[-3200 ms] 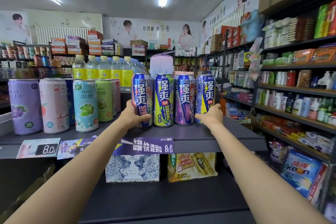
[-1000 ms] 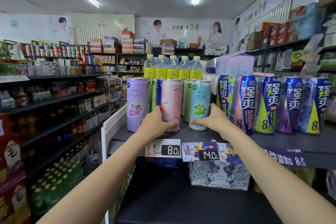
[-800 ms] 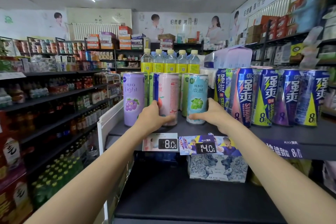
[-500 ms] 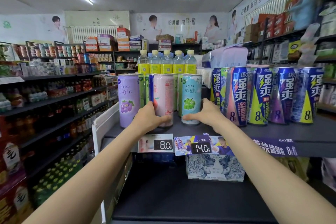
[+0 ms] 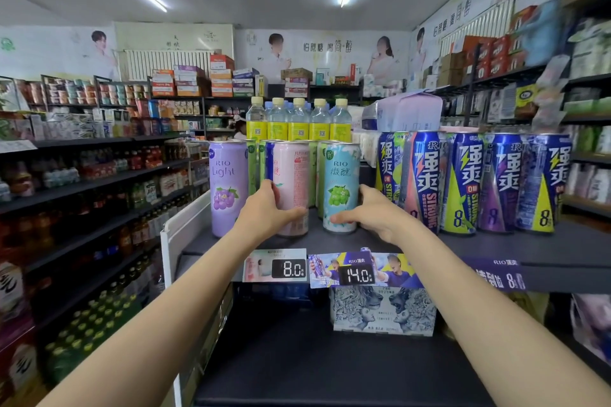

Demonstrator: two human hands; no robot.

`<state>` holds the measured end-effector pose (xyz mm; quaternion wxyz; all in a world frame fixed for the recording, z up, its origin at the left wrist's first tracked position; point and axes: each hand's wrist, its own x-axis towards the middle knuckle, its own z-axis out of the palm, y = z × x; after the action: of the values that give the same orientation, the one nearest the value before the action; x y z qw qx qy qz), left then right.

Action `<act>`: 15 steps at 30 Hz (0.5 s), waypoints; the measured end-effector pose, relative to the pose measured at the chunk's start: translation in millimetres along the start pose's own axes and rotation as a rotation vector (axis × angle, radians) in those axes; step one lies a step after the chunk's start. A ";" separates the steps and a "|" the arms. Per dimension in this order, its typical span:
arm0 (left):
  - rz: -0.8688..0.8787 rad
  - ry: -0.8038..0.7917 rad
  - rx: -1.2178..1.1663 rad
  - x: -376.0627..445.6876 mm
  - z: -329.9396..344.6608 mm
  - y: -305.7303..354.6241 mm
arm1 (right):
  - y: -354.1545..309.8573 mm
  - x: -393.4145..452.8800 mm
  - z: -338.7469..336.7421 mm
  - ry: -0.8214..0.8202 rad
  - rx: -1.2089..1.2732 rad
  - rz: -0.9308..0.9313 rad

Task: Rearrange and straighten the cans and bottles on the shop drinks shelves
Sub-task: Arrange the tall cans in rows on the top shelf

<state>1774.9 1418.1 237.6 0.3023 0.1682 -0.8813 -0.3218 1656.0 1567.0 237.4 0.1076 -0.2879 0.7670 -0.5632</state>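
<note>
Tall pink peach-print can (image 5: 291, 188) and pale blue grape-print can (image 5: 341, 187), upright near the dark shelf's (image 5: 496, 246) front edge, gripped low by left hand (image 5: 269, 213) and right hand (image 5: 372, 210). Shifted here from the blue-and-yellow cans (image 5: 469, 182) toward the right end, now left in line; pastel row being squared next. Purple can (image 5: 228, 188) beside. Yellow-labelled bottles (image 5: 297, 120) behind; stocked aisles around.

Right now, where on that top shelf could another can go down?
Bare front strip of the shelf, ahead of the blue cans. A narrow gap between the teal can and those cans holds the right hand. Behind the pink can it is packed.
</note>
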 end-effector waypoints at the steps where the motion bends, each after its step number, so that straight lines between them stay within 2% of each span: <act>1: 0.005 0.014 0.016 -1.4 -0.6 0.5 | -1.0 -1.7 0.4 -0.002 -0.016 0.003; 3: 0.027 0.054 0.074 -5.9 -2.8 1.3 | -4.0 -8.4 1.6 0.043 -0.098 -0.018; 5: 0.061 0.081 0.158 -10.5 -8.1 1.9 | -9.2 -19.9 -0.2 0.237 -0.224 -0.109; 7: 0.076 0.074 0.206 -14.6 -16.4 2.9 | -17.5 -36.8 0.3 0.472 -0.283 -0.287; 8: 0.080 0.067 0.213 -16.0 -20.5 3.0 | -22.3 -43.8 3.5 0.503 -0.278 -0.368; 10: 0.081 0.063 0.228 -21.2 -27.7 2.6 | -30.4 -49.8 16.0 0.379 -0.277 -0.401; 12: 0.073 0.079 0.238 -27.3 -33.3 0.9 | -33.7 -42.7 34.4 0.219 -0.310 -0.344; 15: 0.062 0.110 0.248 -33.9 -41.9 -5.3 | -36.7 -18.1 60.9 0.117 -0.373 -0.251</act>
<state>1828.1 1411.4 245.2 0.3368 0.1943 -0.9012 -0.1913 1712.2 1521.1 247.6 -0.0629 -0.3628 0.8210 -0.4364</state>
